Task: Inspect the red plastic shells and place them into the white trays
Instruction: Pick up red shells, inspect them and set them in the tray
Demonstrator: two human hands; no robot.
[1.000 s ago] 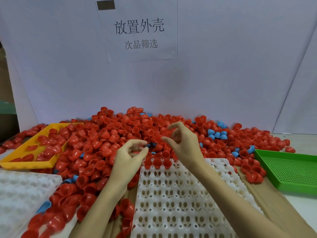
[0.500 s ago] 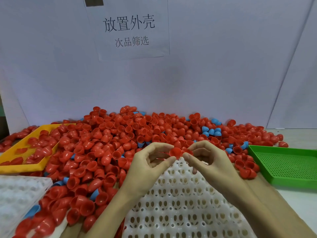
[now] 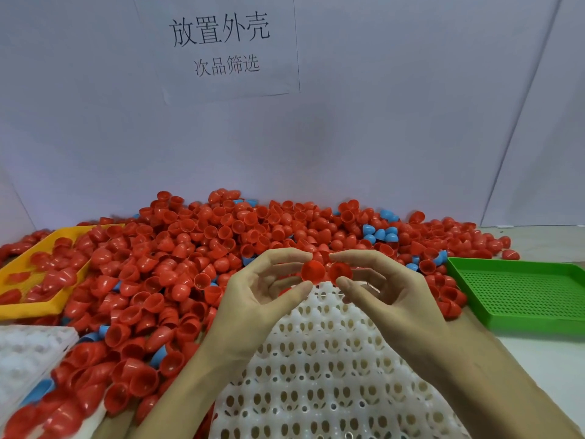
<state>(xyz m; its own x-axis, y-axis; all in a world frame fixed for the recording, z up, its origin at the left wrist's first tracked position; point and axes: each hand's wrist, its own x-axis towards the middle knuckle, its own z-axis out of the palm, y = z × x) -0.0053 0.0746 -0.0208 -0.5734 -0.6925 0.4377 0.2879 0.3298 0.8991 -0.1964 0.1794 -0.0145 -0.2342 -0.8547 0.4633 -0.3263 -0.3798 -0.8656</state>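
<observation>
Red plastic shells (image 3: 196,248) lie heaped across the back and left of the table, a few blue shells (image 3: 380,233) among them; two are up for inspection, just above the far edge of the middle white tray (image 3: 332,375); the left hand (image 3: 253,299) pinches one shell (image 3: 312,271) between thumb and forefinger, the right hand (image 3: 389,296) pinches the other shell (image 3: 340,272) the same way, the two nearly touching; to inspect well, I would turn each slowly, rim and dome toward the eye, keeping the pinch light so nothing deforms, then seat each in its own pocket; the yellow tray (image 3: 19,307) at far left holds several red shells; the white tray (image 3: 28,353) beside it looks unfilled; the middle tray's visible pockets are empty; the green tray (image 3: 519,289) at right holds nothing.
</observation>
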